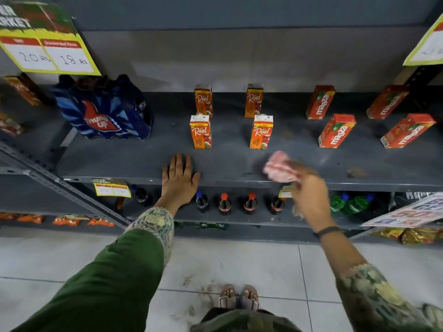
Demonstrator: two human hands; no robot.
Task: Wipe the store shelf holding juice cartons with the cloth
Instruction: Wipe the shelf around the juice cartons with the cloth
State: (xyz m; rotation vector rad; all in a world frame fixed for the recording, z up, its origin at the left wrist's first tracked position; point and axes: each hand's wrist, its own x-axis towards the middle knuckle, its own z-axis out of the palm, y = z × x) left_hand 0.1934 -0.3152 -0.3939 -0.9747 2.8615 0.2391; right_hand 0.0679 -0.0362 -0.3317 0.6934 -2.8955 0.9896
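Grey metal store shelving fills the view, w/ pale floor tiles [239,262] seen below and sandalled feet [238,298] at 6 o'clock. On the dark shelf [134,161] at centre, four orange Real juice cartons [201,132] are stood upright in two rows of two, approx. at 12 o'clock from the left hand; four red Maaza cartons [336,130] are ranged toward 2 o'clock, well apart from each other. A blue Thums Up bottle pack [105,111] is set at 10 o'clock, under a yellow price card [48,44] marked 20 Rs and 18 Rs. The left hand [179,178] is laid flat on the shelf's front edge, fingers spread, nothing gripped. The right hand [309,195] is blurred by motion and is closed round a pink-and-white cloth [279,167], which is bunched over the shelf front at 3 o'clock from the left hand, just below the front right Real carton; whether the cloth touches the surface can't be told. A brownish smudge [356,173] is seen on the shelf further toward 3 o'clock. Cola bottles [249,203] w/ red caps are lined on the lower shelf beneath the hands, green bottles [347,203] beside them.
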